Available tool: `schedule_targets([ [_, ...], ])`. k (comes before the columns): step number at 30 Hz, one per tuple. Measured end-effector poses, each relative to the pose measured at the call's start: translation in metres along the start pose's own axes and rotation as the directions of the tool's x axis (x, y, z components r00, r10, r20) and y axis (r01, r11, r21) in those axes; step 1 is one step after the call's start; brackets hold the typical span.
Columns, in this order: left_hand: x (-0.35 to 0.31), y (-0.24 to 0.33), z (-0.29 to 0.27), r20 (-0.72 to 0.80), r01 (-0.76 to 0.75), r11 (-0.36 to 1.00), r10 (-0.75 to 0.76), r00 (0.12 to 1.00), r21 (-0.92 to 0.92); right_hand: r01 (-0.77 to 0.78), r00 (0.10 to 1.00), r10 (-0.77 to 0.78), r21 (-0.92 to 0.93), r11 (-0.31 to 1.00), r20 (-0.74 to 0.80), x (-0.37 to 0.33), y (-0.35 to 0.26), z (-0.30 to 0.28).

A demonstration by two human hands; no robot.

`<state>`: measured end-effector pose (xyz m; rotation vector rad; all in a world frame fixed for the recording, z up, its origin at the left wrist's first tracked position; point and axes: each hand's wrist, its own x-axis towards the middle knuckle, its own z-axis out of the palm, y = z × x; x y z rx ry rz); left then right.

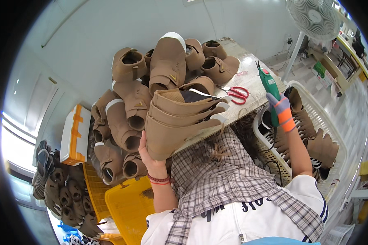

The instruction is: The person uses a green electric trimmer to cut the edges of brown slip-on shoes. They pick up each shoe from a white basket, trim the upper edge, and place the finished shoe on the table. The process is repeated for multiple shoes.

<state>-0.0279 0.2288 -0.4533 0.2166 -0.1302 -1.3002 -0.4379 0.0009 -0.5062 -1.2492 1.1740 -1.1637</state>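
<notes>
My bare left hand (150,157) is closed on the heel end of a nested stack of brown shoe uppers (167,132), held over the table's front edge. Dark mesh lining and pale edges show at the top of the stack. On the right, my right hand (283,112), in a grey and orange glove, grips green electric scissors (269,83). Their dark pointed blades aim up and away from me, apart from the uppers. A black cord hangs from the handle. Red-handled scissors (238,95) lie on the worn table (253,87) between my hands.
Many brown shoe uppers (167,61) are piled on the table's far and left sides. A cream plastic basket (323,112) of nested uppers stands at right. Yellow crates (124,204) and a white-orange box (77,134) are at left. A white fan (314,16) stands far right.
</notes>
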Motion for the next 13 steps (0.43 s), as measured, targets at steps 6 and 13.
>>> schedule_targets([
  [6,0.001,0.001,0.006,-0.002,0.027,0.997,-0.026,1.000,0.074,0.669,0.687,-0.664,-0.615,0.418,0.295,-0.099,-0.062,0.041],
  [13,0.001,0.004,0.008,0.030,0.092,0.994,-0.094,0.995,0.059,0.707,0.592,-0.698,-0.675,0.210,0.403,-0.112,-0.066,0.043],
])
